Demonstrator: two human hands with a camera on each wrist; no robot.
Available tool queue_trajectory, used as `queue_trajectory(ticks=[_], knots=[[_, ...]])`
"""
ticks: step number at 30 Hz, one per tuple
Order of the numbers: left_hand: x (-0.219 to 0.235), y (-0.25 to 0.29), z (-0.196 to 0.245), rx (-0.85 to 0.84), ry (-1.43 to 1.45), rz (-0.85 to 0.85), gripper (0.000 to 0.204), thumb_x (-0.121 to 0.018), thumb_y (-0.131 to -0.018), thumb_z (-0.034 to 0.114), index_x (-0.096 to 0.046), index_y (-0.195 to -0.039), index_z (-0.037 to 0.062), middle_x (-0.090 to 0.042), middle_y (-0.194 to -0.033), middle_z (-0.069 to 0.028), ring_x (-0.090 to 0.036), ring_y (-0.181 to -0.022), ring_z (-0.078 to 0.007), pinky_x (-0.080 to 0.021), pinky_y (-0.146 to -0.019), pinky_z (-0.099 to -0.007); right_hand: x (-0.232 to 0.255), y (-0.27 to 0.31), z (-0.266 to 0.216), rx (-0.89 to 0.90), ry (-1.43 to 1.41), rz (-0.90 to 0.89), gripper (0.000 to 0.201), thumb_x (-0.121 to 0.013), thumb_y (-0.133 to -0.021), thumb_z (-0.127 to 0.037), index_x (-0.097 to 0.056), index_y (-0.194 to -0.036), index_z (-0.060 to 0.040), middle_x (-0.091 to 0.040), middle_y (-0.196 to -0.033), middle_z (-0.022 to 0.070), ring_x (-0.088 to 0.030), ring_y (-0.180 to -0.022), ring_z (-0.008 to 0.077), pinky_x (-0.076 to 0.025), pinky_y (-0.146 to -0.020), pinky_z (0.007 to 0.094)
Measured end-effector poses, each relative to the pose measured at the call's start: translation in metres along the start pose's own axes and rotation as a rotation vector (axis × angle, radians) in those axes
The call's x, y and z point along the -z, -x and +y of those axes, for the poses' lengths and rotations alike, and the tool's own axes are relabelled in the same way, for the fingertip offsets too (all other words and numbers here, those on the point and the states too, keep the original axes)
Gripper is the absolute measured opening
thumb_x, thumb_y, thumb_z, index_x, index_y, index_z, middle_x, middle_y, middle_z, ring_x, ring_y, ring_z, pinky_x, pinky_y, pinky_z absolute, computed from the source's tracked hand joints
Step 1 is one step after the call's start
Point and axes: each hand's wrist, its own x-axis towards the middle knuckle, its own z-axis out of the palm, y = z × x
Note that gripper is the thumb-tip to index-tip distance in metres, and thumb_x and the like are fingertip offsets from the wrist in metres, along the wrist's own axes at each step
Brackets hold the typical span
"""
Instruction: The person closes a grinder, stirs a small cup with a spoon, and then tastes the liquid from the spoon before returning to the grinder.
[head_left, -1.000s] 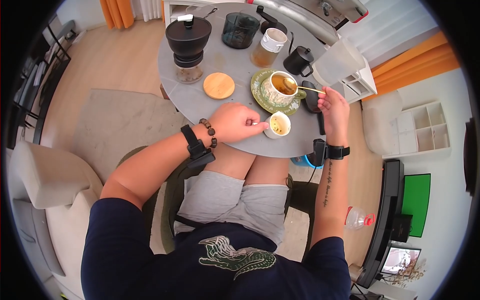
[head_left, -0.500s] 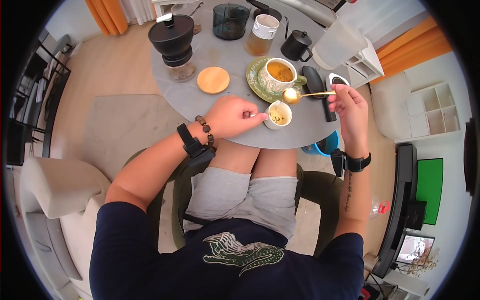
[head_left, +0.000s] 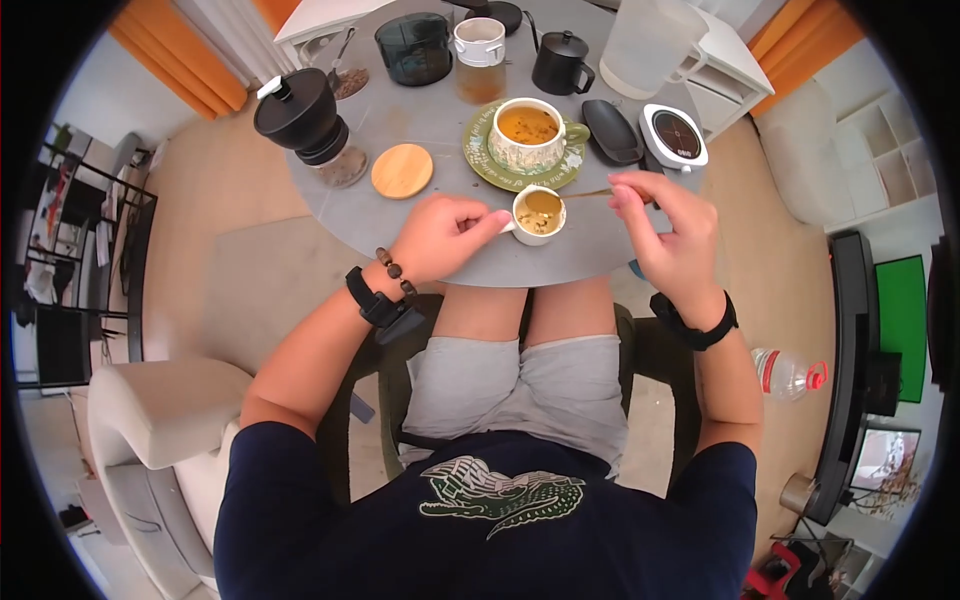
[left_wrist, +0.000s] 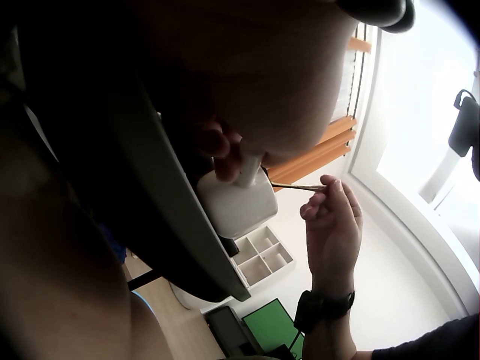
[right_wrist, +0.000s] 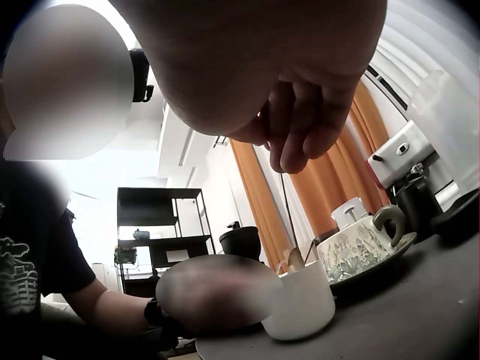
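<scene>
My left hand (head_left: 440,238) pinches the handle of a small white cup (head_left: 537,234) near the table's front edge; the left wrist view shows the cup's handle (left_wrist: 250,169) between thumb and fingers. Pale yellow liquid with dark bits lies inside. My right hand (head_left: 668,235) pinches the end of a gold spoon (head_left: 588,193), its bowl down in the small cup's mouth. In the right wrist view the spoon slants into the white cup (right_wrist: 301,309). Just behind stands a patterned teacup (head_left: 525,156) of amber tea with floating bits, on a green saucer (head_left: 478,160).
Left on the table are a round wooden lid (head_left: 402,171) and a manual coffee grinder (head_left: 300,112). Behind stand a dark container (head_left: 414,50), a glass jar (head_left: 481,75), a black pot (head_left: 560,65) and a clear pitcher (head_left: 648,50). A round-dial device (head_left: 674,138) sits right.
My right hand has lifted the spoon out of the teacup, brought it toward me and lowered its bowl into the small cup. The left hand keeps its hold on the handle. The head view has shifted.
</scene>
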Motion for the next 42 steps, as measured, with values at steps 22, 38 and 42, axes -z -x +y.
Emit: queue_trajectory(ticks=[22,38,42], knots=[[0.041,0.016,0.163,-0.597,-0.034,-0.01,0.032,-0.075,-0.086,-0.005,-0.087,-0.114,0.0045,-0.077,-0.094,-0.0062,-0.068,-0.075,-0.0185,-0.052,-0.068,-0.0297,0.013,-0.009,0.002,0.039,-0.046,-0.004,0.011,-0.077,-0.1,-0.003,-0.081,-0.109,0.0015,-0.082,-0.094,0.0116,-0.075,-0.072,0.0189,-0.059,-0.069,0.0299],[0.041,0.085,0.244,-0.492,0.448,0.18,0.019,-0.088,-0.072,0.009,-0.089,-0.09,0.0123,-0.07,-0.087,-0.0024,-0.058,-0.073,-0.02,-0.041,-0.061,-0.0368,0.005,-0.008,0.003,0.007,-0.019,-0.023,0.01,-0.076,-0.101,-0.003,-0.081,-0.108,0.002,-0.082,-0.091,0.0103,-0.076,-0.076,0.0151,-0.059,-0.072,0.0274],[0.03,0.101,0.264,-0.338,0.541,0.181,0.016,-0.092,-0.071,0.013,-0.088,-0.087,0.0119,-0.067,-0.086,-0.0032,-0.054,-0.071,-0.0193,-0.036,-0.058,-0.0366,0.005,-0.009,0.001,0.03,-0.019,-0.025,0.009,-0.077,-0.101,-0.003,-0.081,-0.108,0.0018,-0.081,-0.088,0.0095,-0.075,-0.075,0.0148,-0.059,-0.071,0.0272]])
